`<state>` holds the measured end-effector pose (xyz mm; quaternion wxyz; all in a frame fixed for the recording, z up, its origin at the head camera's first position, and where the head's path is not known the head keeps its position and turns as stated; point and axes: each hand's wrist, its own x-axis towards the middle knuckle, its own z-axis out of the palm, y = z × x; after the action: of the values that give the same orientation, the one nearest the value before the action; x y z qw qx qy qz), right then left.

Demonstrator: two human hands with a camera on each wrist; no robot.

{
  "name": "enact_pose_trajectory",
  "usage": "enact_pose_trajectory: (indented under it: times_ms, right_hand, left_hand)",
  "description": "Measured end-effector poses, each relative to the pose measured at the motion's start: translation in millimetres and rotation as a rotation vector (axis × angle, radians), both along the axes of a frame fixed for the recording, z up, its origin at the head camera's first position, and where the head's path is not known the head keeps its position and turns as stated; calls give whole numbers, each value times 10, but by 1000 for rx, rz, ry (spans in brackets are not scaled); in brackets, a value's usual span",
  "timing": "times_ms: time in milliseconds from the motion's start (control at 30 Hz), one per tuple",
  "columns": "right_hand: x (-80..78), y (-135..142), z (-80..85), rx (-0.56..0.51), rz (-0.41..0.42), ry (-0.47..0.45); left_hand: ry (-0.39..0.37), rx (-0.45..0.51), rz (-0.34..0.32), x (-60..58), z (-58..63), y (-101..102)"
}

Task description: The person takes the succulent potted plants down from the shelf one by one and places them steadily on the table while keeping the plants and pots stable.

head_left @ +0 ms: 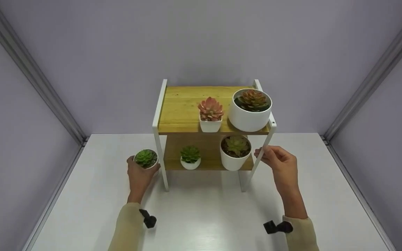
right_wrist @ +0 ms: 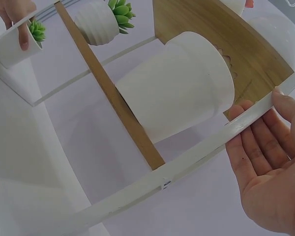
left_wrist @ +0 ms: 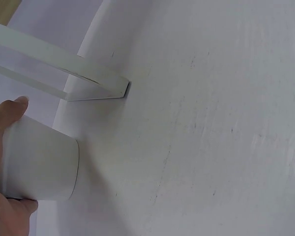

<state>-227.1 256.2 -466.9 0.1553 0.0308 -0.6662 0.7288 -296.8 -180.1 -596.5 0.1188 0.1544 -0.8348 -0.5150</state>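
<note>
In the head view, my left hand [head_left: 140, 177] grips a white pot with a green succulent [head_left: 146, 158], left of a two-tier plant shelf [head_left: 187, 104]. Thumb and fingers lie on opposite sides of this pot [left_wrist: 42, 160] in the left wrist view. It is low over the tabletop; I cannot tell whether its base touches. On the other side, my right hand [head_left: 285, 169] holds the shelf's white front right leg [head_left: 253, 170]. The right wrist view shows the thumb [right_wrist: 285, 105] on one side of that leg and the fingers on the other.
The upper board carries a pink succulent [head_left: 210, 113] and a wide white pot [head_left: 250, 118]. On the lower board stand a small green succulent [head_left: 190, 155] and a taller white pot [head_left: 234, 160]. Walls enclose the white table [head_left: 201, 216] at back and sides.
</note>
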Motion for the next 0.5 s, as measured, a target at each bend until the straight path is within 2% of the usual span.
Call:
enact_pose_trajectory:
  times_ms: [300, 500]
  right_hand:
    - [-7, -6, -10, 2, -1, 0]
    - [-7, 2, -13, -3, 5, 3]
  left_hand:
    - [-3, 15, 10, 22, -13, 2]
    - [9, 26, -19, 51, 8, -3]
